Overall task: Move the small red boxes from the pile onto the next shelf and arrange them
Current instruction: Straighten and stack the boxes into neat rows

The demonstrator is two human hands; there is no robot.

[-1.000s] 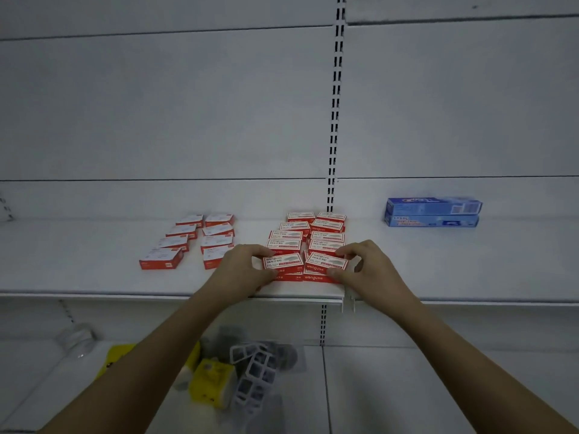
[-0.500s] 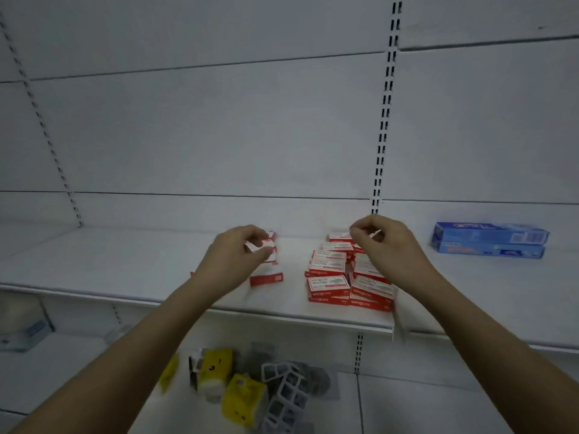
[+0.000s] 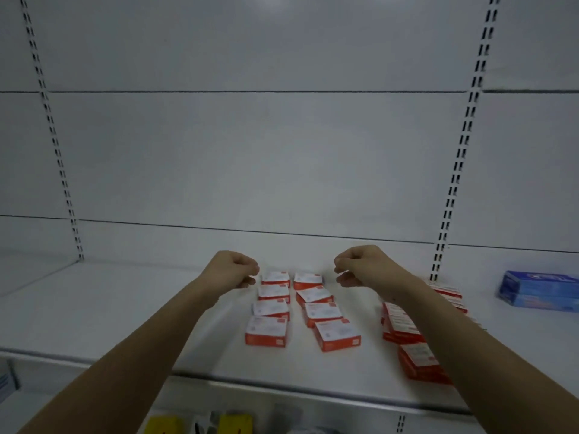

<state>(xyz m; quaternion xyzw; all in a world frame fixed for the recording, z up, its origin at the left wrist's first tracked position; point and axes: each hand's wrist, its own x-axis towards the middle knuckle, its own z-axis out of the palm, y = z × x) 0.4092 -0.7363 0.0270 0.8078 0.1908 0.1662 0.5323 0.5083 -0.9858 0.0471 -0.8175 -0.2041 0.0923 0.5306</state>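
Blue cartons (image 3: pixel 537 291) lie right of the red pile (image 3: pixel 407 327).

The shelf (image 3: pixel 125 308) carries two columns of small boxes (image 3: pixel 300 308), four per column, running from near to far side by side. The left hand (image 3: pixel 232 270) is positioned just left of the farthest box of the left column; the right hand (image 3: pixel 360 266) is positioned right of the farthest box of the right column. The pile (image 3: pixel 410 336) lies on the same shelf to the right, partly behind the right forearm. Two stacked long cartons (image 3: pixel 539 291) rest farther right. Further items (image 3: pixel 200 424) sit on the lower shelf, nearer.
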